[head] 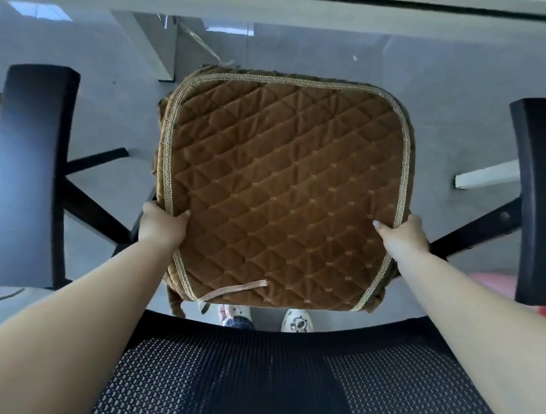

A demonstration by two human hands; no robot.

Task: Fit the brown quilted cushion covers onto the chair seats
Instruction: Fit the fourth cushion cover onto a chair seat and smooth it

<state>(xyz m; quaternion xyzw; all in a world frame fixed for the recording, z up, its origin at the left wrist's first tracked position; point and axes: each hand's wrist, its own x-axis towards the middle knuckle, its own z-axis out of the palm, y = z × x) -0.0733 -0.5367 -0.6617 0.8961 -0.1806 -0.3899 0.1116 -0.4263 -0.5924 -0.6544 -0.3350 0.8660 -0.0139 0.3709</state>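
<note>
- Nearest, the black mesh chair back (267, 378) fills the bottom of the view.
- Beyond it, the left hand (162, 223) grips the left edge of the brown quilted cushion cover (285, 188); the right hand (403, 233) grips its right edge.
- The cover lies spread over the seat, between two black armrests (32, 171).
- Farthest is the table (274, 3) edge.

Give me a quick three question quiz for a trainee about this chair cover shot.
1. True or false: both hands grip the brown quilted cover.
2. Which lies on the cover's near left corner? A) elastic strap B) scissors C) label
3. What stands on either side of the seat?

Key:
1. True: left hand and right hand hold its side edges.
2. A, the elastic strap.
3. Black armrests.
</note>
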